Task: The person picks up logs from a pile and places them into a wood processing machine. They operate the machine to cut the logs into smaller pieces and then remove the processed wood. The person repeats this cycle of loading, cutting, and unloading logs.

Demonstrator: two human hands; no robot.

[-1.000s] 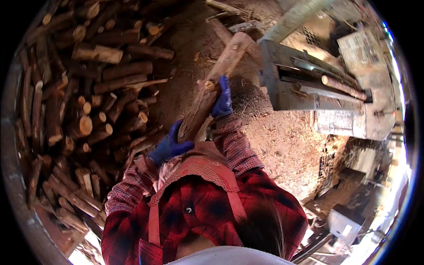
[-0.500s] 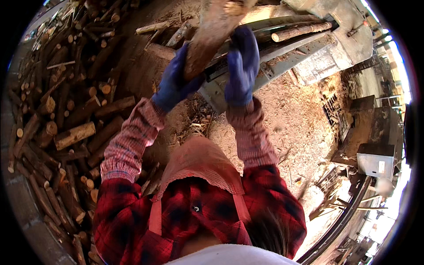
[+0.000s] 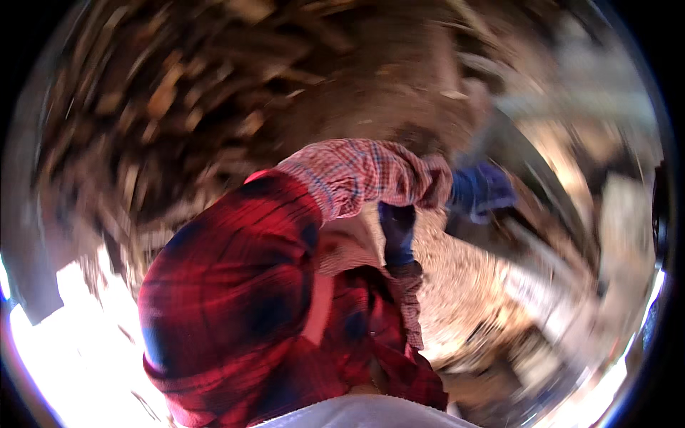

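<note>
Far to the left of the gloved fingers, a heap of brown split firewood logs (image 3: 164, 93) smears into blur along the upper edge. Nearer, a red-and-black checked flannel sleeve (image 3: 242, 285) fills the middle, soft and rumpled, ending in a paler plaid cuff (image 3: 357, 175). Just below that cuff hangs the right hand (image 3: 398, 232) in a dark blue fabric glove, fingers together and pointing up, gripping nothing visible. Right of the cuff, the left hand (image 3: 481, 189), also blue-gloved, is blurred; I cannot tell its fingers' state. Beneath both lies pale, grainy sawdust-strewn ground (image 3: 457, 285), with open room rightward.
</note>
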